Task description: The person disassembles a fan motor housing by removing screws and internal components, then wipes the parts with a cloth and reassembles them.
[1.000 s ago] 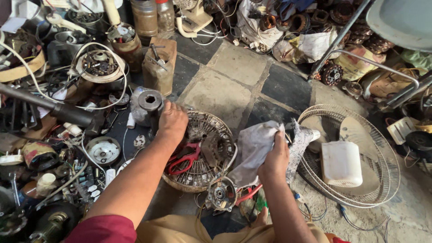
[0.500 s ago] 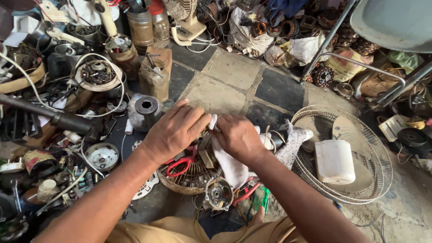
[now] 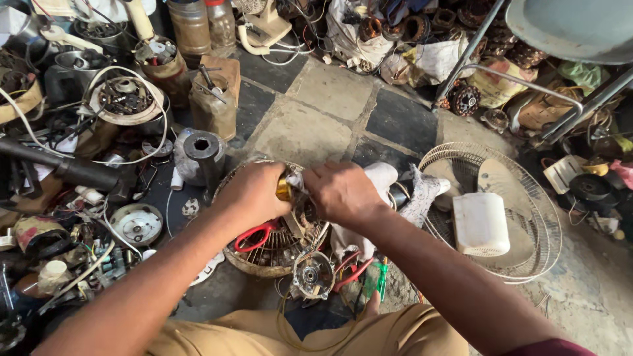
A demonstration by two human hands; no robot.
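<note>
- Your left hand (image 3: 254, 191), at the centre of the frame, is curled shut around a small brass part (image 3: 283, 190); only the part's end shows past your fingers.
- Your right hand (image 3: 343, 191), touching the left, is pressed closed on a white rag (image 3: 386, 177), which it holds against the brass part.
- Both hands hover over a round wire basket (image 3: 264, 260) just below centre. In it lie red-handled pliers (image 3: 254, 235) and some flat metal bits you can't tell apart.
- Just below the basket a small motor (image 3: 311, 275) lies on the floor, with a green screwdriver (image 3: 382, 279) beside it.
- At the right a fan guard (image 3: 527, 198) lies flat, holding a white plastic box (image 3: 480, 224).
- Upper left: a tin (image 3: 158, 62) stuffed with tools, and a brown box (image 3: 214, 99) with a tool sticking out.
- At the top edge, two jars (image 3: 191, 26) stand side by side; their contents aren't clear.
</note>
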